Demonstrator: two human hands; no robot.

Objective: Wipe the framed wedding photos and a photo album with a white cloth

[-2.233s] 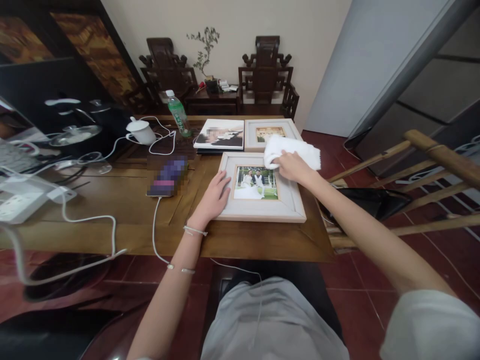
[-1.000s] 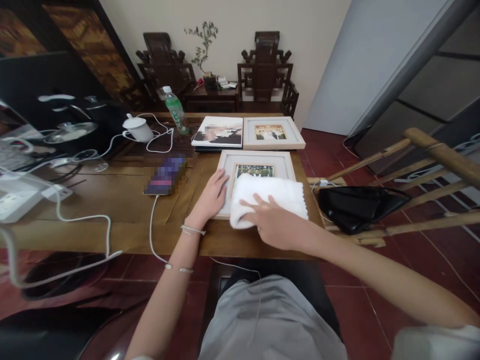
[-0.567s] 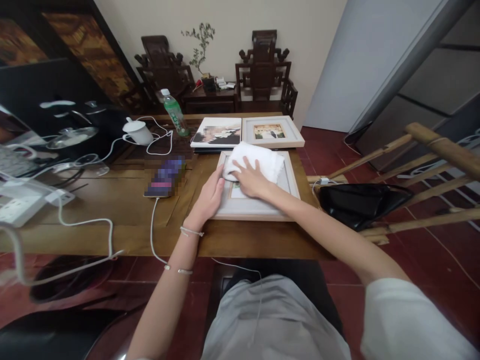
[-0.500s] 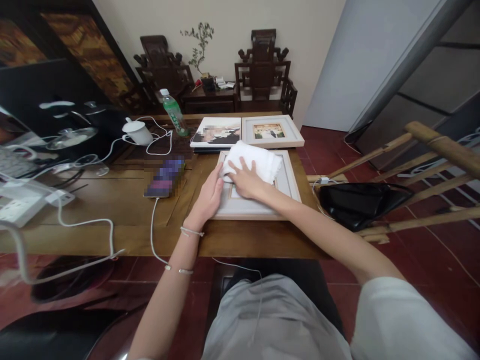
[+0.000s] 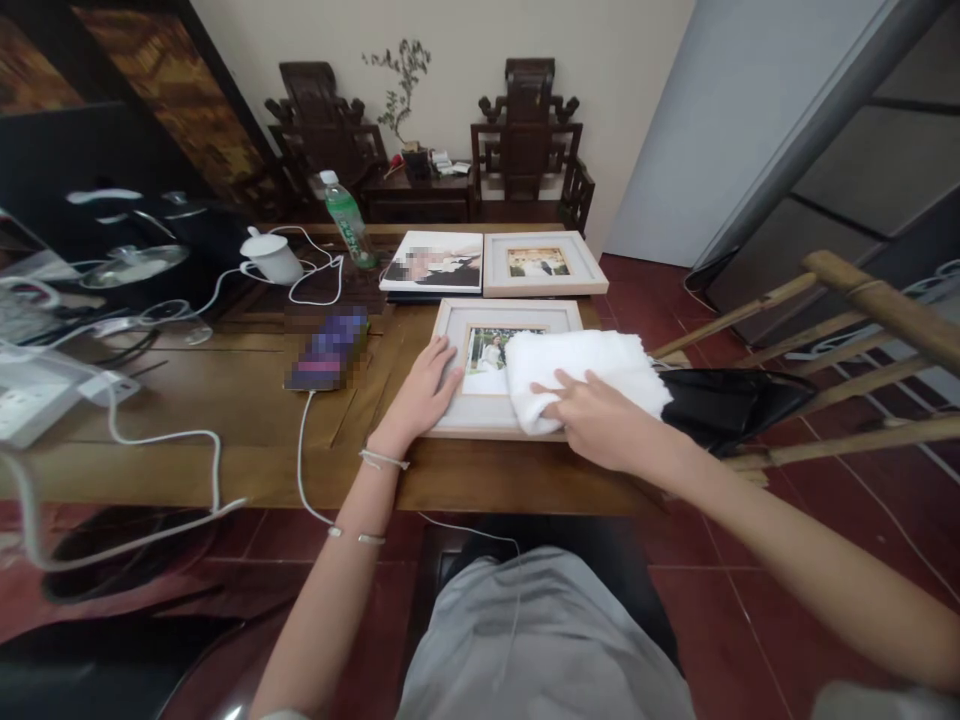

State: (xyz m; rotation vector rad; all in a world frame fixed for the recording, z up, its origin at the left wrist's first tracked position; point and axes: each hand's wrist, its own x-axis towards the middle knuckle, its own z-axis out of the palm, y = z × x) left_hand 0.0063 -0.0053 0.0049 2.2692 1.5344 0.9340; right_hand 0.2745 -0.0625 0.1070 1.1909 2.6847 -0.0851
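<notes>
A picture frame (image 5: pixel 457 415) with a pale wood border and a photo (image 5: pixel 487 352) lies flat on the table. My left hand (image 5: pixel 426 392) rests on its left edge, fingers stretched out and slightly apart. Over the right part of the frame, my right hand (image 5: pixel 600 420) grips a folded white towel (image 5: pixel 592 365). The towel covers the photo's right portion and overhangs the frame's right edge.
Behind lie a white photo panel (image 5: pixel 405 265) and a second framed photo (image 5: pixel 585 262). A phone (image 5: pixel 326 350) on a cable, a green bottle (image 5: pixel 346 215) and a lidded white cup (image 5: pixel 274 260) stand leftward. A black bag (image 5: pixel 739 405) hangs by a wooden chair (image 5: pixel 885 300).
My right hand has slid the towel rightward and towards me across the frame, uncovering part of the photo. My left hand stays at the left edge, its fingers now more on top.
</notes>
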